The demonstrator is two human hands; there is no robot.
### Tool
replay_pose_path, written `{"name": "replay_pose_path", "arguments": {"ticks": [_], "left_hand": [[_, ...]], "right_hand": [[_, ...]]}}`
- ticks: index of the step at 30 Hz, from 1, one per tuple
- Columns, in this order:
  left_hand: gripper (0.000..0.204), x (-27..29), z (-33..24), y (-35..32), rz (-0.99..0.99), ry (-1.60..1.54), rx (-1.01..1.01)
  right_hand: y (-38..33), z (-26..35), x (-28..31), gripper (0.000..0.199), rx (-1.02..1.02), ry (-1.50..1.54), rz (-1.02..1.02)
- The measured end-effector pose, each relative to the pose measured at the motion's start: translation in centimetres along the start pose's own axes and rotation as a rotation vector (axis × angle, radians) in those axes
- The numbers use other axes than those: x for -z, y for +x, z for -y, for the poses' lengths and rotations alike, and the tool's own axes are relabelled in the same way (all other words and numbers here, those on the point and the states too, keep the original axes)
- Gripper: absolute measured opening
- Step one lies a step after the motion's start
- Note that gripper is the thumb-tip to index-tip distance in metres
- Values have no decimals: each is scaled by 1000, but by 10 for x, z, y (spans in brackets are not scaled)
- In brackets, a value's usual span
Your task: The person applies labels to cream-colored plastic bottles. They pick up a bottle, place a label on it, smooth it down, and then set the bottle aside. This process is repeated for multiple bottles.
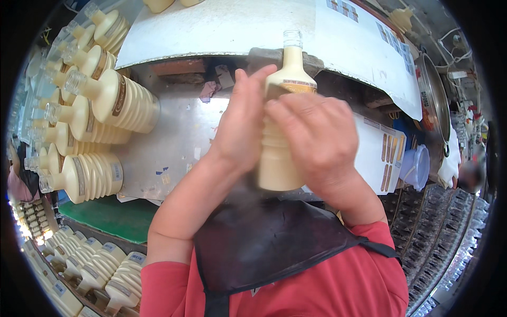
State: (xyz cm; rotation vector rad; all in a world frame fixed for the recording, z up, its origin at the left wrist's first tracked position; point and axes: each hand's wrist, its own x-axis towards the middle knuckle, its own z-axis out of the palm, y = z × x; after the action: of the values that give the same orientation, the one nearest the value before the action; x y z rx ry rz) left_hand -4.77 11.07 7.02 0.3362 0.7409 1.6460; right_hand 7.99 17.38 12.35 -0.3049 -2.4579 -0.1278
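Observation:
A cream-coloured bottle with a clear glass neck lies in front of me, neck pointing away, its upper part by a grey block. A brown and gold label shows partly on its shoulder. Along the bottle's left side my left hand is open, palm toward it and fingers stretched upward. My right hand lies over the bottle's front and right side. Its fingers are bent and pressed together at the label, slightly blurred; whatever is under the fingertips is hidden.
Similar ribbed bottles lie stacked at the left, and more fill the lower left. A white board spans the back. At right are a sheet of brown labels, a pale bucket and dark ridged trays. Green sheeting lies at left.

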Motion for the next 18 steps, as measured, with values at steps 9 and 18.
{"name": "replay_pose_path", "arguments": {"ticks": [9, 18], "left_hand": [[71, 2, -3, 0, -27, -38, 21], [42, 12, 5, 25, -176, 870, -150]], "right_hand": [[3, -7, 4, 27, -85, 224, 121], [-19, -35, -23, 23, -786, 545, -176]]}}
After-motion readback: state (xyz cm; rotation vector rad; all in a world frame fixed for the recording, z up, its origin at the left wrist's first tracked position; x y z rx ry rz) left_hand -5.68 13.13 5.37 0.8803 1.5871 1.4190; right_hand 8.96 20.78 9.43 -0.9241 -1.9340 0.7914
